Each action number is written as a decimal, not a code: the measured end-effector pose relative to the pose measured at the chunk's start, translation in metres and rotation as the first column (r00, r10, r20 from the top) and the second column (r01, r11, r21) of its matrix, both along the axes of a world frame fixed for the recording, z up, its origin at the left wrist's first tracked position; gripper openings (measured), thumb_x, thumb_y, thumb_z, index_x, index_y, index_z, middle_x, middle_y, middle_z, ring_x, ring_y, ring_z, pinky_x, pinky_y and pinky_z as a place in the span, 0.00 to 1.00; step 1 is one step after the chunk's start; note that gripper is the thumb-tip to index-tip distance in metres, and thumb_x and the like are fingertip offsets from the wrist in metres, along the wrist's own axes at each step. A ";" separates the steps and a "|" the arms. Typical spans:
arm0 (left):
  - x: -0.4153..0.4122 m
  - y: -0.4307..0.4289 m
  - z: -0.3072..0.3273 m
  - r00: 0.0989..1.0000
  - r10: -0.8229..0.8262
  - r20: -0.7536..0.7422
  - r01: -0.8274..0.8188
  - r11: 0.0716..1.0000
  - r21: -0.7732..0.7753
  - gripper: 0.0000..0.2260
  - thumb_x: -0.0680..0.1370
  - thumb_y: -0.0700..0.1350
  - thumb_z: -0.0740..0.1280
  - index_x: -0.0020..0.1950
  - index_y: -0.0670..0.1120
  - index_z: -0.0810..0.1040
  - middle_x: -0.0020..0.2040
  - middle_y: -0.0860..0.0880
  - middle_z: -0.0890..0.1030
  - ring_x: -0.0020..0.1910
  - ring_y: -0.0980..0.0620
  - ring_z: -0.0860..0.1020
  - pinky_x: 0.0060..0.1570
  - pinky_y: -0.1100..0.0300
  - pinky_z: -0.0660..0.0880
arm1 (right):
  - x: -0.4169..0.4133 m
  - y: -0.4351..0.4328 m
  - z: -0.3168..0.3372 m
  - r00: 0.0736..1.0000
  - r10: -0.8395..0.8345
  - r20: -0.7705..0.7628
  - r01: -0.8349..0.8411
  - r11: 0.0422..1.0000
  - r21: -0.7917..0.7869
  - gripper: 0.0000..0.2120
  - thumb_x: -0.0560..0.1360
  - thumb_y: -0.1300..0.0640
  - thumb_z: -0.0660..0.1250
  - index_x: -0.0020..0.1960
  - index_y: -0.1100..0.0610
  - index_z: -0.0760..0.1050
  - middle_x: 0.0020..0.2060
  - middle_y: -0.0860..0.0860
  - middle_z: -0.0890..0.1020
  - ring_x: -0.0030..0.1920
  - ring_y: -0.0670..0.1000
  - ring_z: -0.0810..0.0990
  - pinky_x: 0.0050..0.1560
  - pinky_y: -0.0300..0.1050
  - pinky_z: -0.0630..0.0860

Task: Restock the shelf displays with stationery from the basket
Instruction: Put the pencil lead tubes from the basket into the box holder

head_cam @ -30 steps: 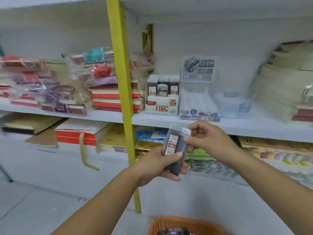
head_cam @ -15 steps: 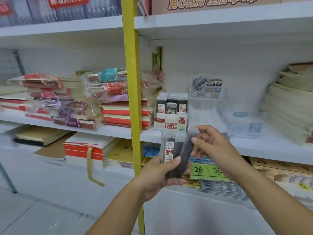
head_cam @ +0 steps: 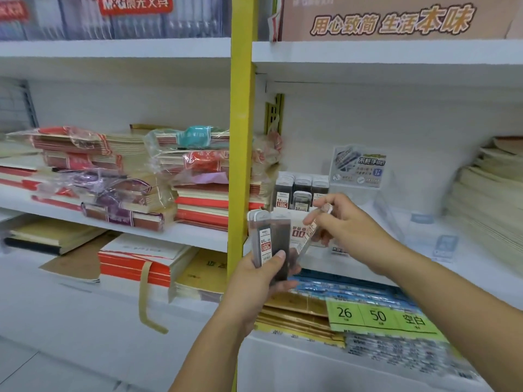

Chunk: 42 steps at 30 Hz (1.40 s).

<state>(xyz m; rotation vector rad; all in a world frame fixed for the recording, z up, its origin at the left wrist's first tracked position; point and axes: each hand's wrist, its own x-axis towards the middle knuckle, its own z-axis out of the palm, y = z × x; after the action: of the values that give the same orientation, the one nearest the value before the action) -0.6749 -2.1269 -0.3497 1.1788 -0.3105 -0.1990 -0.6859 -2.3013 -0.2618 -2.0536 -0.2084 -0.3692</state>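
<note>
My left hand [head_cam: 260, 281] grips a bunch of dark pencil-lead cases [head_cam: 270, 241] with red-and-white labels, held upright in front of the yellow shelf post. My right hand [head_cam: 348, 224] pinches one slim lead case [head_cam: 314, 233] by its upper end, tilted, just right of the bunch. Right behind my hands, on the middle shelf, stands a white display box [head_cam: 297, 219] with several more lead cases [head_cam: 301, 189] upright in it. The basket is out of view.
A yellow upright post [head_cam: 240, 154] divides the shelves. Stacks of wrapped notebooks [head_cam: 158, 182] fill the left bay. A clear acrylic display [head_cam: 396, 210] and a pile of cream booklets [head_cam: 489, 199] sit to the right. Green price tags [head_cam: 376, 318] lie on the lower shelf.
My view has tilted up, so the basket has dropped out of sight. Both hands rose toward the display box, and my right hand has drawn one case away from the bunch.
</note>
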 end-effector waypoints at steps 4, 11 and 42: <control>0.019 0.009 0.000 0.994 0.103 0.046 -0.103 0.995 0.001 0.07 0.82 0.43 0.64 0.57 0.54 0.76 0.47 0.50 0.87 0.46 0.50 0.86 0.37 0.62 0.81 | 0.014 -0.013 0.021 0.997 -0.013 0.072 0.026 0.982 -0.187 0.13 0.80 0.56 0.62 0.58 0.38 0.69 0.49 0.45 0.83 0.44 0.43 0.82 0.45 0.44 0.79; 0.033 0.018 -0.001 0.985 0.146 0.094 -0.147 0.989 0.002 0.08 0.83 0.43 0.63 0.56 0.56 0.77 0.48 0.52 0.87 0.46 0.51 0.86 0.36 0.63 0.81 | 0.044 -0.012 0.060 0.930 -0.035 0.365 0.176 0.917 -0.359 0.14 0.77 0.59 0.64 0.47 0.40 0.66 0.45 0.43 0.81 0.41 0.35 0.79 0.35 0.32 0.74; 0.032 0.020 0.005 0.986 0.112 0.122 -0.121 0.990 0.076 0.10 0.82 0.46 0.64 0.61 0.58 0.72 0.49 0.55 0.87 0.48 0.54 0.85 0.40 0.59 0.82 | 0.082 -0.008 0.032 0.899 -0.248 0.360 0.387 0.833 -0.394 0.09 0.78 0.57 0.66 0.58 0.53 0.78 0.45 0.47 0.80 0.44 0.46 0.77 0.49 0.43 0.75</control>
<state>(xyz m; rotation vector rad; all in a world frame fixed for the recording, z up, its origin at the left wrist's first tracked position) -0.6427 -2.1074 -0.3447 1.2896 -0.3380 -0.0402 -0.6035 -2.3094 -0.2298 -2.5028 -0.1343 -0.9171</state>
